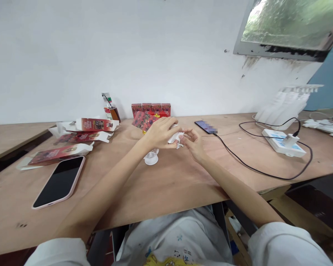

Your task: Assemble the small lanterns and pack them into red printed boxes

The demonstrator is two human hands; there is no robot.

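My left hand (pixel 162 132) is wrapped round a small red printed carton (pixel 144 121), which lies tilted under the palm. White paper flaps (pixel 174 136) stick out past its fingers. My right hand (pixel 193 144) meets the flaps from the right, its thumb and fingers pinched near them. Just below the fingertips shows a small whitish item with dark specks (pixel 180 146), too small to name. A clear plastic piece with a round white rim (pixel 151 158) rests on the table below my left wrist, partly hidden by it.
Several red cartons (pixel 152 108) stand along the wall. Flattened red cartons (pixel 69 140) and a pink-cased phone (pixel 59 183) lie left, near a bottle (pixel 111 111). On the right are a cabled phone (pixel 205 126), a power strip (pixel 283 142) and white plastic bags (pixel 283 103).
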